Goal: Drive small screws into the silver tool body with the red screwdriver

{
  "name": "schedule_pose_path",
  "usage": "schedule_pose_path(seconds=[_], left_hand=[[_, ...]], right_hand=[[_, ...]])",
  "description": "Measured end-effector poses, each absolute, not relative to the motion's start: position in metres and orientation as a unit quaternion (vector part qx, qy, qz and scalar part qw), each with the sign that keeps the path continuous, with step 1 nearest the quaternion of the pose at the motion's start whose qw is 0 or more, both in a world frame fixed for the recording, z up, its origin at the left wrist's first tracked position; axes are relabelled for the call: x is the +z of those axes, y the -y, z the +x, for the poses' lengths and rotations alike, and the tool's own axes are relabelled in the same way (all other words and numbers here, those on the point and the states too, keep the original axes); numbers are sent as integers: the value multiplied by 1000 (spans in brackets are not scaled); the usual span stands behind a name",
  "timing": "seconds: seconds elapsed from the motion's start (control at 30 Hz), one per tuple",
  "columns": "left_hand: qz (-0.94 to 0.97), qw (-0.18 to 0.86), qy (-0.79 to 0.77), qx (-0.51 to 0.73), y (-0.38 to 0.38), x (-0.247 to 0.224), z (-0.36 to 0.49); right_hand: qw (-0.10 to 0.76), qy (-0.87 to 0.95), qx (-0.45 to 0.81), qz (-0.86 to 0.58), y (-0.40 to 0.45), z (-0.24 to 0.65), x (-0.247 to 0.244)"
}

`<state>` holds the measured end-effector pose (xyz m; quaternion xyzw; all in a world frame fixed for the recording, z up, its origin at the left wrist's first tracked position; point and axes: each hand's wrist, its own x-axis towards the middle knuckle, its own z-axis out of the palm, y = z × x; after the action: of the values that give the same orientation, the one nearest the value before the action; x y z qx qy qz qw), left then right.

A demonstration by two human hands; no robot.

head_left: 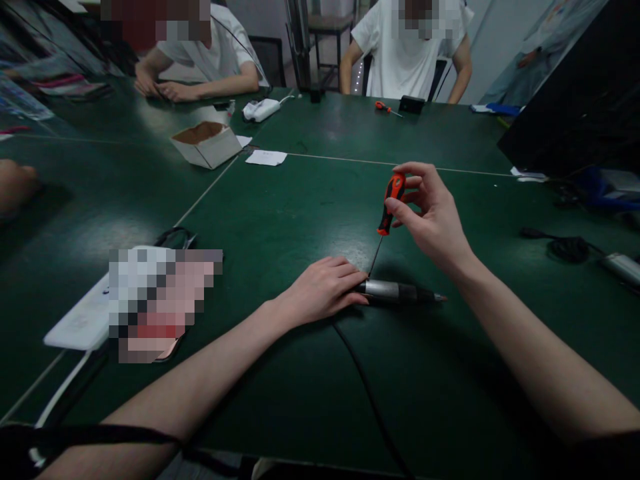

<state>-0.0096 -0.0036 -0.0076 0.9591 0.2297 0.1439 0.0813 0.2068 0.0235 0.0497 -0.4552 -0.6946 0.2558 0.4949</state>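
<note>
My left hand [325, 290] is closed around the rear of a black and silver pen-shaped power tool [395, 291] lying on the green table. Its narrow tip points right, and a black cord [367, 387] runs from beneath my hand toward the front edge. Above the tool, my right hand [430, 207] grips the handle of a red and black screwdriver [393, 203] between thumb and fingers. The screwdriver's thin shaft slants down to the tool's body beside my left fingertips. Whether its tip sits in a screw is too small to tell.
On the left lie a white power strip [75, 320] and a pink phone-like object [175, 300]. Farther back are an open cardboard box [213, 150], a paper slip [267, 158] and another screwdriver [384, 107]. A coiled black cable [570, 248] lies right. Two people sit across the green table [310, 213].
</note>
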Motion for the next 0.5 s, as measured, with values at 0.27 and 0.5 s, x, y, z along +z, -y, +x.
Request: schedule_pose_path(seconds=[0.27,0.5], left_hand=[[959,86,-231,141,4,-5,-10],[959,88,-231,142,4,-5,-10]], right_hand=[[527,654,294,-456,-22,202,48],[547,648,282,-450,-23,205,48]])
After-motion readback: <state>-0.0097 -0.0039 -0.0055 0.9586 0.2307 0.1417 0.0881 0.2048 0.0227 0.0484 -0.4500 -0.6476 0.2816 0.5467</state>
